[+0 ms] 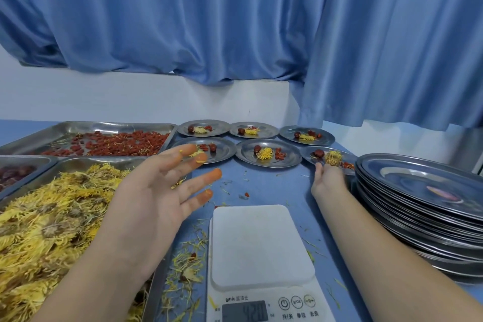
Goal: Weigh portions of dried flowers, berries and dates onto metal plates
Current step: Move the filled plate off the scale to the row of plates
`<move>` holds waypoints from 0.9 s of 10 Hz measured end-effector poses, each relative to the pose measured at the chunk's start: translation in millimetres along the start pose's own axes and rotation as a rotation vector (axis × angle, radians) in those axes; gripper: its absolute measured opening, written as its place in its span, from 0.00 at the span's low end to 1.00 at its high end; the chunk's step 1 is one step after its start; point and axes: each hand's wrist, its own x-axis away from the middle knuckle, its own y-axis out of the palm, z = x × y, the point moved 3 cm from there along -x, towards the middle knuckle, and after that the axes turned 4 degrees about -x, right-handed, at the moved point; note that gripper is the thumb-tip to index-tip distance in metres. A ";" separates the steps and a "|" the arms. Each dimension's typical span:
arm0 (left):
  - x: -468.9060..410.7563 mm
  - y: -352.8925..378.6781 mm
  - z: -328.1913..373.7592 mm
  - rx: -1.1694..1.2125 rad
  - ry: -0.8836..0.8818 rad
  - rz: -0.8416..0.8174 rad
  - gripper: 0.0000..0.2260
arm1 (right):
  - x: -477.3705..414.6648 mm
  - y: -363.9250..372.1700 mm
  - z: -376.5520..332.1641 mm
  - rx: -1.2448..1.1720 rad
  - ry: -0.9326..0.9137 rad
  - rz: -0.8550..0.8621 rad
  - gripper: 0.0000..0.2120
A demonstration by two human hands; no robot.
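My left hand (159, 191) hovers with fingers spread over the table between the tray of yellow dried flowers (52, 222) and the filled plates; its fingertips are stained orange and it holds nothing. My right hand (328, 177) grips the near rim of a filled metal plate (337, 150) at the right end of the front row. That plate carries a date, a yellow flower and red berries. The white kitchen scale (261, 243) stands bare in front of me, its display lit.
Several other filled plates (268, 153) sit in two rows at the back. A tray of red berries (115, 143) and a tray of dates (15, 172) lie at left. A tall stack of empty plates (423, 204) stands at right. Blue curtains hang behind.
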 end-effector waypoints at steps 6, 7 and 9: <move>1.0 8.5 -9.7 -0.333 -0.058 -0.044 0.09 | 83.9 33.3 -7.0 0.395 0.074 -0.437 0.05; 1.2 12.7 -14.0 -0.392 -0.064 -0.067 0.09 | 127.5 25.5 -26.3 0.583 -0.126 -0.623 0.04; -0.2 10.9 -19.5 -0.506 -0.059 -0.098 0.08 | 173.4 -31.9 -94.0 1.287 -1.156 -0.800 0.07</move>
